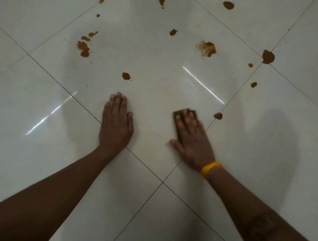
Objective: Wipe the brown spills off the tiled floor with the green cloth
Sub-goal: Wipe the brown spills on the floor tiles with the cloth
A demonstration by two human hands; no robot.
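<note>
Glossy pale tiled floor [47,91] w/ dark grout lines fills the view. Brown spills [208,48] dot the far half; nearest one [218,115] sits on a grout line just right of the right hand. Left hand [116,124] lies flat, fingers straight & together, palm on tile. Right hand [191,139], blurred, fingers straight, presses flat on green cloth [178,115], mostly hidden under the fingers. Yellow band [211,168] on right wrist.

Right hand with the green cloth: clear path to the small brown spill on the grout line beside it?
Probably yes: right hand presses green cloth flat; only bare tile before that brown spill.
</note>
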